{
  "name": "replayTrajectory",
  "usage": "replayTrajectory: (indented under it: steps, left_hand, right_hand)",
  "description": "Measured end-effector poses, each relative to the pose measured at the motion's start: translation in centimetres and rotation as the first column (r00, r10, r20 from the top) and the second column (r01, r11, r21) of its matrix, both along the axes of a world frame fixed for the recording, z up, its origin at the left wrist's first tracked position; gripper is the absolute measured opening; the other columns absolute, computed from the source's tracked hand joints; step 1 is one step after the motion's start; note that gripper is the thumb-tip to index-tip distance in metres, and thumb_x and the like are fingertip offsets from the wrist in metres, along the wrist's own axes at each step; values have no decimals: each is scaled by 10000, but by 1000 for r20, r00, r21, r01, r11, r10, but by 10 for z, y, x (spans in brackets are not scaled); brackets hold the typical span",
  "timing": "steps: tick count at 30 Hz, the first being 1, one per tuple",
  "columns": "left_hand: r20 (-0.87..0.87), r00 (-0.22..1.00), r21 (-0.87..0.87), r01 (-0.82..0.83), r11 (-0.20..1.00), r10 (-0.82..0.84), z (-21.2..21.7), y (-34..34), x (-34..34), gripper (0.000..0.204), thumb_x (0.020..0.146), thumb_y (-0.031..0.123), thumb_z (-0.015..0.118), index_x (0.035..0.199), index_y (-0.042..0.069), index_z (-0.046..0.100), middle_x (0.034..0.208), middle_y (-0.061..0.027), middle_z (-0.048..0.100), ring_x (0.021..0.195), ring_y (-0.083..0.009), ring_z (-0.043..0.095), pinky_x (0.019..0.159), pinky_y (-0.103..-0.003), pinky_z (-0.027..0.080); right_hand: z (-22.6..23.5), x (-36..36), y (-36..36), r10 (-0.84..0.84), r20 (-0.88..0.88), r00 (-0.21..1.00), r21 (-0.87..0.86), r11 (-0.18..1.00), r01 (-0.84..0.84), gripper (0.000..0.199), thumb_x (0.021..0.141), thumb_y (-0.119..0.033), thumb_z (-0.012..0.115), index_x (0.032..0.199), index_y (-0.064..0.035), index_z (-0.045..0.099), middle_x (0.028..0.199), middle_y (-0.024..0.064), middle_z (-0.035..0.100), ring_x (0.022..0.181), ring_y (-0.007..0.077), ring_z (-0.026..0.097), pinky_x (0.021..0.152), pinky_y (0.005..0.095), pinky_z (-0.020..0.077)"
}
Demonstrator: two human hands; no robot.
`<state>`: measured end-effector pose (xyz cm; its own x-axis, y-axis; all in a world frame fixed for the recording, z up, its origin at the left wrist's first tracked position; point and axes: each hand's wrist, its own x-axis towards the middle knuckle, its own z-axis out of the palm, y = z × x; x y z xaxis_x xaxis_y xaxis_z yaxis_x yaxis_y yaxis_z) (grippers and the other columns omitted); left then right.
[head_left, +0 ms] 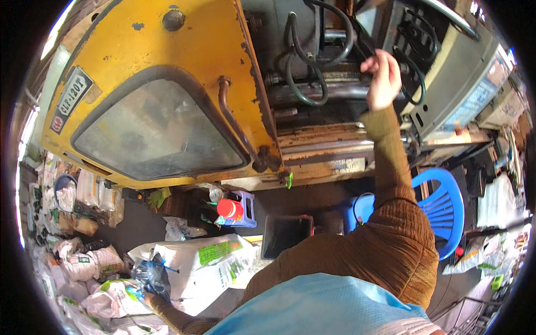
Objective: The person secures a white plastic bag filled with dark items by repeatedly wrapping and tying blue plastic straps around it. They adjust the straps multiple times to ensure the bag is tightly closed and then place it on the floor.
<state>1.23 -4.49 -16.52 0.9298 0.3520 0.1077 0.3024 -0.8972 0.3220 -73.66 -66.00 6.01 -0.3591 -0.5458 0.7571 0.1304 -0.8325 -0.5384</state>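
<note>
Right hand (382, 78) raised on an outstretched arm, up at the machine's opening, right of the yellow guard (215, 42). Fingers loosely bent, nothing visible in them; a dark line runs close behind, so cannot tell whether they touch or grip it. The reach seems long because the opening lies beyond the machine's near edge.

Dark hoses (312, 104) hang in loops inside the opening, just left of that hand; the slack probably leaves room for parts to travel. Guard has a cloudy window (162, 134), likely for looking in, and a bent bar handle (237, 125) along its opening-side edge, within easy pull.

Left hand (148, 298) low, far to the left, beside a dark blue plastic bag (151, 274) that lies against a large white sack (195, 273). Fingers mostly hidden; cannot tell if closed on anything. The low arm may serve as counterbalance to the high reach.

Red-lidded container (229, 209) sits on a small bluish stool (249, 209), presumably to lift it off the floor. Black tray (287, 235) before the machine, blue chair (444, 215) to the right: both near the body, apparently for convenience.
</note>
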Motion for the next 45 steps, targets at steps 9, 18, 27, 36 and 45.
replayTrajectory:
  steps: [9,18,27,36,45]
  left_hand:
    - [-36,984,156,-165,974,173,-1,-6,1,391,841,387,473,936,36,616,936,-106,612,876,-246,544,839,-399,398]
    - [-55,978,221,-186,958,202,-8,-7,-6,405,838,397,465,932,33,618,931,-115,615,871,-259,554,827,-408,406]
    - [-43,978,204,-190,960,203,-10,-12,-13,420,836,407,458,927,31,620,926,-124,618,866,-272,563,815,-417,414]
    - [-44,978,173,-194,965,205,-15,-10,-22,434,833,417,450,923,28,621,920,-133,621,861,-285,572,803,-425,423]
    - [84,991,138,-111,984,100,-7,-21,-17,449,831,426,443,919,25,623,915,-143,625,856,-298,582,790,-434,431]
  right_hand:
    - [7,14,-329,-200,-794,574,239,766,597,457,788,-270,575,1173,-35,507,894,151,637,636,231,627,555,325,493]
    - [30,18,-323,-259,-903,344,8,789,614,328,779,-225,554,1013,4,567,899,226,608,858,364,578,767,419,448]
    - [33,18,-321,-196,-909,368,118,726,677,340,775,-189,532,1049,13,536,845,220,616,685,335,623,628,421,497]
    - [5,-67,-317,-122,-804,581,276,790,548,479,744,-307,571,1094,18,544,972,243,599,976,329,569,831,379,435]
    - [15,-155,-100,-389,-677,625,126,775,619,327,831,-323,542,919,-8,554,769,111,574,716,208,536,638,322,420]
